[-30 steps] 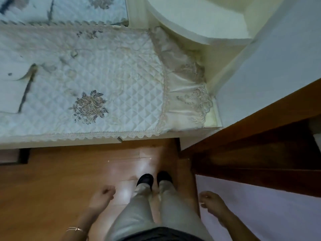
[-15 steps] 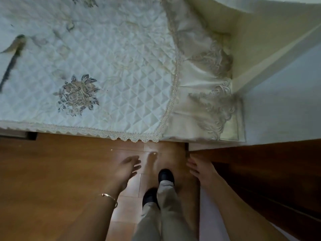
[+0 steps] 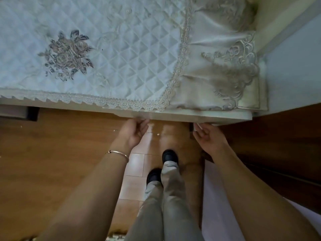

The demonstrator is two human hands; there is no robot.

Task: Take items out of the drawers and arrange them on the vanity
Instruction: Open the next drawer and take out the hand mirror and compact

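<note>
The vanity's pale front edge [image 3: 173, 117] runs across the middle of the head view. A white quilted cloth [image 3: 121, 58] with an embroidered flower [image 3: 67, 54] and a lace trim covers its top. No drawer front shows; whatever is under the top is hidden by the overhang. My left hand [image 3: 133, 133], with a thin bracelet [image 3: 118, 153] on its wrist, is raised to the underside of that edge, fingertips touching it. My right hand [image 3: 206, 138] reaches the edge near the vanity's right corner, fingers apart. Neither hand holds anything.
A lace side panel [image 3: 225, 72] hangs over the vanity's right end beside a pale wall [image 3: 295, 75]. A dark wooden bed frame [image 3: 278, 145] and white sheet [image 3: 218, 206] close off the right. My black shoes [image 3: 169, 155] stand on the wooden floor [image 3: 52, 153].
I have stepped closer to the vanity. Both hands rose from hip height and moved forward until their fingertips reached the underside of its front edge.
</note>
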